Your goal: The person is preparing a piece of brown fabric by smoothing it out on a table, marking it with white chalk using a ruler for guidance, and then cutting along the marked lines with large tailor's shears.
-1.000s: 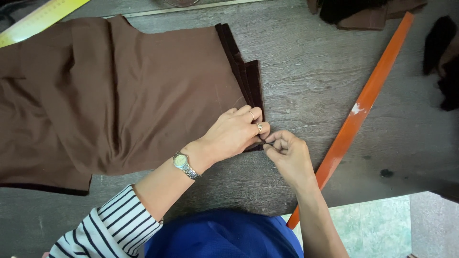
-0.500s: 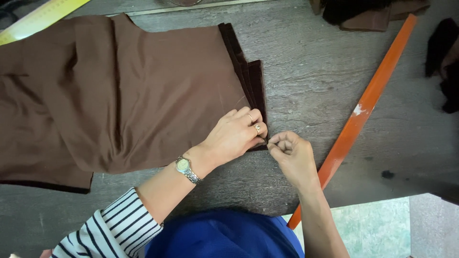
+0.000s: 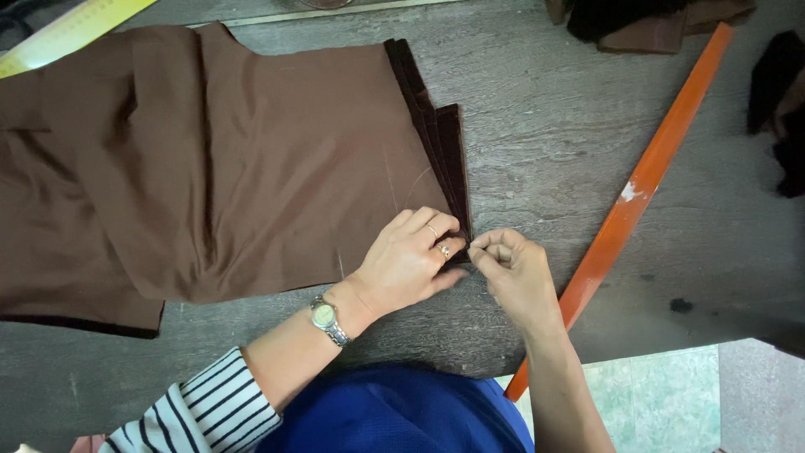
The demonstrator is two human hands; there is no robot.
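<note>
Hands (image 3: 470,260) pinch brown fabric (image 3: 251,159) corner on table (image 3: 545,126).

No packages, no labels, no signs, no screens in view

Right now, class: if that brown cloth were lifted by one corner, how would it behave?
The brown cloth would probably droop, since it already lies in soft folds. It looks light. On the wooden table it may bunch rather than slide when pushed.

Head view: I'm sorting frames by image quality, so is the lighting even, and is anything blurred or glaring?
Head view: soft, even light; the brown fabric shows only fold shading; left hand and right hand look sharp; no glare on the orange ruler.
</note>
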